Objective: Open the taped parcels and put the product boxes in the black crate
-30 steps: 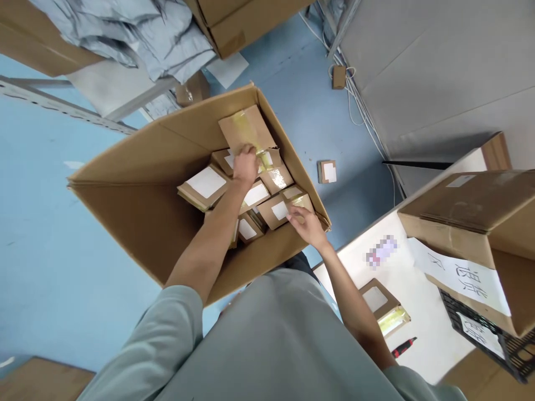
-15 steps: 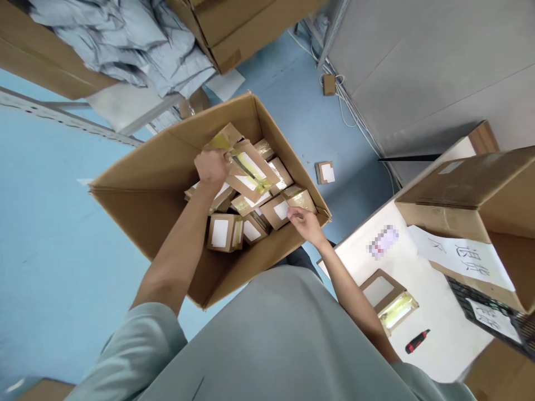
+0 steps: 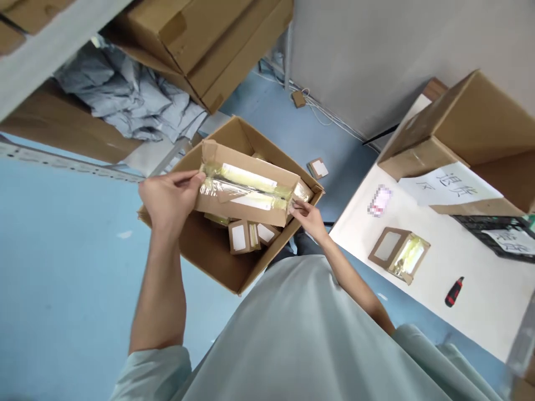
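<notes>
A long brown cardboard box (image 3: 248, 214), its seam covered with yellowish tape and white labels, is raised above a large open carton (image 3: 209, 267). My left hand (image 3: 169, 195) pinches its left end between thumb and fingers. At the opposite end, my right hand (image 3: 308, 217) grips the lower right corner, with the fingertips partly tucked against the cardboard. Below, inside the carton, lie several smaller taped boxes, among them a small box with a white label (image 3: 239, 237); the held box hides part of the pile.
On the white table (image 3: 359, 245) at right are a taped box (image 3: 388, 250), a red-and-black cutter (image 3: 454, 292), a blurred-out item (image 3: 379, 200) and an open carton (image 3: 434, 145). Grey mailing bags (image 3: 137, 100) fill the shelf at upper left. A small labelled box (image 3: 317, 167) lies on the blue floor.
The long box has come up out of the carton, now stretched level between both hands. My left hand has moved left and up with it; the camera view has shifted.
</notes>
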Demonstrator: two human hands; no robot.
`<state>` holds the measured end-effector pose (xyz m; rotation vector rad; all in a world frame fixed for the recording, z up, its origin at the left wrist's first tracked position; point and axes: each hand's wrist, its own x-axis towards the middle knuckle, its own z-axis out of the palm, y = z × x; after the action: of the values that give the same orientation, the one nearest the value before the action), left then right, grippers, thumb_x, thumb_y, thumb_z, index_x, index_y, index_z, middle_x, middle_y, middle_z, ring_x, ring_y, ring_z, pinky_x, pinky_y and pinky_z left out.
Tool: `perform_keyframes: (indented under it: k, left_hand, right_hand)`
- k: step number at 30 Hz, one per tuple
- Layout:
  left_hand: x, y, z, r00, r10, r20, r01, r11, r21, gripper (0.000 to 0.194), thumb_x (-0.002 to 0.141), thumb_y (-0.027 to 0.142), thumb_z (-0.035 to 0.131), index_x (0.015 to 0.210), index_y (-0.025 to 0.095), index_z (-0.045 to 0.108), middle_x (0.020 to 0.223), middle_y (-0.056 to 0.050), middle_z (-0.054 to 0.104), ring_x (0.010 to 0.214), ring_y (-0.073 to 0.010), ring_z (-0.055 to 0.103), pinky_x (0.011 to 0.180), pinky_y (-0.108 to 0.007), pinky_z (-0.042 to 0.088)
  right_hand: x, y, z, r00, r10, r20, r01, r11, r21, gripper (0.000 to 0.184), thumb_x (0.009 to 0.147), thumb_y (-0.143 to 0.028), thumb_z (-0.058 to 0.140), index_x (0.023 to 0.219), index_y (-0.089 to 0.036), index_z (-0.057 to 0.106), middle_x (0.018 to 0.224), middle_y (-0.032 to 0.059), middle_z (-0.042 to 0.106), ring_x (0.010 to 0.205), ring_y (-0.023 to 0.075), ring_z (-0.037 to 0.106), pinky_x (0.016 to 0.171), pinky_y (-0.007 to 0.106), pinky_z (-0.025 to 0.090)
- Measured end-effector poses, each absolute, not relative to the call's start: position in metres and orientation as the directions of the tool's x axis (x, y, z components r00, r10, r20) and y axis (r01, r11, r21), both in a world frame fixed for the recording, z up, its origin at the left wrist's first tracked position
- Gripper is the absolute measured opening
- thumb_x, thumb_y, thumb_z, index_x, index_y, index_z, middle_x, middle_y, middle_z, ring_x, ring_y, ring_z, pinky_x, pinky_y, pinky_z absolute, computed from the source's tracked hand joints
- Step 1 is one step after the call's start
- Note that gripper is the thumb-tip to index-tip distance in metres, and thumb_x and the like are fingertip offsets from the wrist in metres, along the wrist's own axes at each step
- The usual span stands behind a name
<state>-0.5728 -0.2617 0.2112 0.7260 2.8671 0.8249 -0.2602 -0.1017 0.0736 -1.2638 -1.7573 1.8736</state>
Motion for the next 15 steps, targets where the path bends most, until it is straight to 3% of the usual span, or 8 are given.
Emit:
perform_keyframes:
  k: [5, 10, 15]
  left_hand:
    - [-0.492, -0.245, 0.225, -0.861, 0.503, 0.076, 0.407, 0.592, 0.696, 0.034, 0.088, 0.053, 0.08, 0.104, 0.027, 0.095, 0.101, -0.001, 0.092, 0.101, -0.0333, 0.09, 0.102, -0.045, 0.071]
    - [-0.385, -0.207, 0.225, -0.774, 0.633, -0.005, 0.408, 0.505, 0.76, 0.037, 0.092, 0.055, 0.08, 0.109, 0.026, 0.094, 0.106, -0.006, 0.092, 0.104, -0.0351, 0.09, 0.104, -0.048, 0.071]
    - [-0.28, -0.161, 0.187, -0.652, 0.707, -0.275, 0.288, 0.566, 0.772, 0.044, 0.086, 0.046, 0.087, 0.121, 0.018, 0.09, 0.099, -0.005, 0.092, 0.11, -0.0348, 0.088, 0.11, -0.044, 0.068]
  right_hand:
    - [-0.19, -0.106, 0.125, -0.427, 0.877, -0.218, 0.23, -0.128, -0.965, 0.065, 0.094, -0.078, 0.082, 0.125, -0.021, 0.085, 0.125, 0.0137, 0.087, 0.115, 0.0312, 0.086, 0.111, 0.047, 0.069]
    - [-0.092, -0.082, 0.152, -0.119, 0.99, -0.08, 0.398, -0.027, -0.917, 0.056, 0.098, -0.075, 0.077, 0.11, -0.02, 0.085, 0.106, 0.012, 0.085, 0.095, 0.0286, 0.082, 0.095, 0.044, 0.071]
    - [0.038, -0.021, 0.158, -0.158, 0.987, -0.003, 0.579, 0.09, -0.81, 0.053, 0.106, -0.07, 0.068, 0.112, -0.022, 0.087, 0.109, 0.0114, 0.085, 0.1, 0.0306, 0.081, 0.096, 0.046, 0.066]
